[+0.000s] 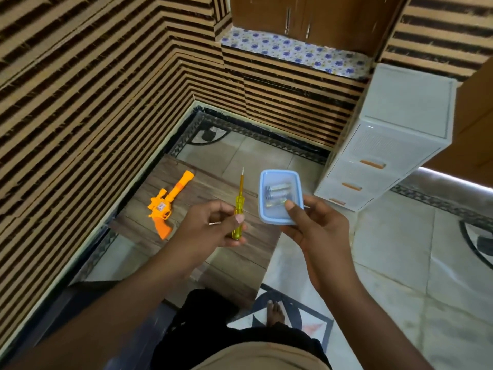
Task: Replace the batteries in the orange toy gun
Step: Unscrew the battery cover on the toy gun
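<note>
Striped brown-and-tan walls point(80, 102) close in the left and far sides of the room, and a pale tiled floor point(400, 263) with dark patterned borders spreads out below. A white plastic drawer unit point(386, 145) stands on the floor at the right, and three of its drawer fronts show orange handles. Behind it a ledge with a blue floral cover point(293, 50) runs under brown cabinet doors point(306, 14).

A low wooden worktop point(208, 186) sits in the corner by the left wall. The person stands over it, and one bare foot point(274, 313) shows on the floor at its near right corner.

The right grip point(320, 231) holds a small, lidded, pale blue container point(277, 216) above the worktop's right edge, with the thumb on the lid and the fingers curled underneath. The orange toy gun point(165, 204) lies flat on the left part of the worktop, its barrel pointing away towards the far wall and its handle towards the person. It is apart from both hands and untouched.

The left grip point(210, 225) is closed round the handle of a yellow screwdriver point(239, 201), pinching it between thumb and fingers so the metal tip points up and away. The screwdriver is between the gun and the container. Batteries point(278, 190) show as silvery cylinders through the translucent lid; their number is unclear.
</note>
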Action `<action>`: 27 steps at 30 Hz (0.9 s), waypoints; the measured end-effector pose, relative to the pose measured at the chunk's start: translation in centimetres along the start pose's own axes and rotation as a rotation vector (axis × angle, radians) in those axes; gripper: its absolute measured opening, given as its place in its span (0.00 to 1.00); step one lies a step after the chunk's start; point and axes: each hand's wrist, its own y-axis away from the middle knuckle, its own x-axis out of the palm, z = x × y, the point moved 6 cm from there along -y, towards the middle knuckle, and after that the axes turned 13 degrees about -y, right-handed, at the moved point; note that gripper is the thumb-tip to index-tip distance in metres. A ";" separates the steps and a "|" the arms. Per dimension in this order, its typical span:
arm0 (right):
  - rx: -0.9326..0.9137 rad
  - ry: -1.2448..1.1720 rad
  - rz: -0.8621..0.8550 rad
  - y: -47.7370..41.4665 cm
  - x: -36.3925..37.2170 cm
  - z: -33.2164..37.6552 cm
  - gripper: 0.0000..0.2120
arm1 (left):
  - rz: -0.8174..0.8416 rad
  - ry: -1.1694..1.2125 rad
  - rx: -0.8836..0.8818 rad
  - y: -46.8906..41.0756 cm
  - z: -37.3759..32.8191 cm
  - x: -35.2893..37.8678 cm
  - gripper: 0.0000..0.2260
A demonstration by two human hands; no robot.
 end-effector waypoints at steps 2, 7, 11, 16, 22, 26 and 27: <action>-0.002 0.008 -0.002 -0.4 0.9 -0.6 0.08 | 0.007 0.011 0.005 -0.6 0.2 -0.6 0.05; -0.023 0.008 -0.039 -1.8 4.3 -2.8 0.10 | 0.061 -0.004 -0.003 -3.8 1.1 -4.5 0.08; -0.051 0.016 -0.142 -3.9 8.7 -5.4 0.13 | 0.154 -0.048 0.018 -8.7 1.3 -9.4 0.07; -0.105 0.011 -0.289 -5.9 15.5 -8.8 0.11 | 0.284 -0.111 0.032 -14.8 1.7 -15.8 0.02; -0.133 -0.089 -0.456 -5.9 21.0 -12.6 0.14 | 0.416 -0.180 0.066 -19.6 2.4 -21.3 0.04; -0.168 -0.145 -0.567 -5.2 22.8 -14.3 0.10 | 0.507 -0.226 0.072 -21.3 2.5 -22.8 0.06; -0.171 -0.150 -0.582 -5.1 23.1 -14.6 0.10 | 0.520 -0.227 0.068 -21.6 2.6 -22.9 0.05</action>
